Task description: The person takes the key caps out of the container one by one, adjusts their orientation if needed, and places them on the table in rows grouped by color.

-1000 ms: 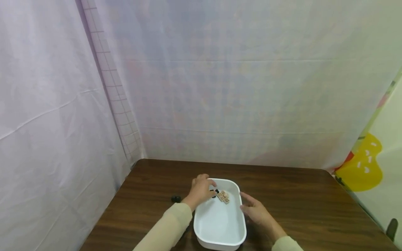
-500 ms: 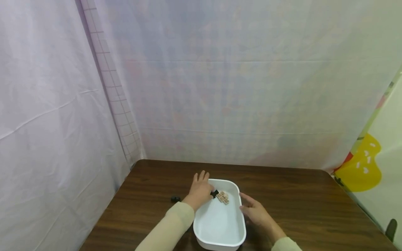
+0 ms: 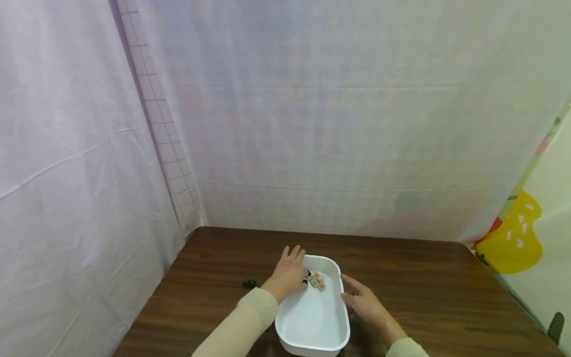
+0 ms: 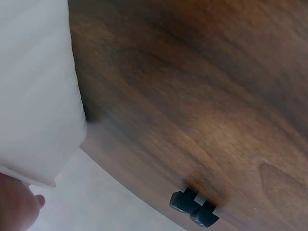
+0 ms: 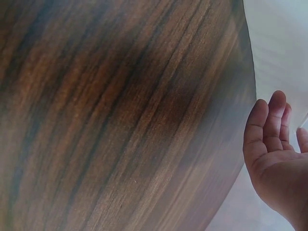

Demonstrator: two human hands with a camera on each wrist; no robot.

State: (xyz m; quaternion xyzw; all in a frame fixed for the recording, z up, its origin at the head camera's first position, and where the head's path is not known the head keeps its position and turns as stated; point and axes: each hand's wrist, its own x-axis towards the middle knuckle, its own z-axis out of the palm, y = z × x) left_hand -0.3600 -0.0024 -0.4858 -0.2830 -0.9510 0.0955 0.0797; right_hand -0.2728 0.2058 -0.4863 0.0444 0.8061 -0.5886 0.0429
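Note:
A white rectangular bin [image 3: 312, 322] stands on the table. My left hand [image 3: 287, 275] reaches over its left rim; thumb and forefinger seem to pinch a small black piece [image 3: 305, 281], the other fingers spread beyond. Several small beige square pieces [image 3: 317, 281] lie beside it in the bin's far half. On the right, my right hand [image 3: 363, 301] rests its loosely straight fingers against the bin's outer wall. The right wrist view shows this hand [image 5: 276, 154] with relaxed fingers. Left of the bin lie two black bolt-like pieces with angular heads [image 4: 195, 208].
The brown wood-grain table [image 3: 415, 277] has rounded far corners. White curtains [image 3: 321, 124] hang behind it and along its left side. A yellow printed shape [image 3: 513, 238] shows on the cloth at the right.
My left hand, at first spread above the black pieces, has lowered onto them and shifted slightly right, covering part of them. The right hand and the bin stay in place.

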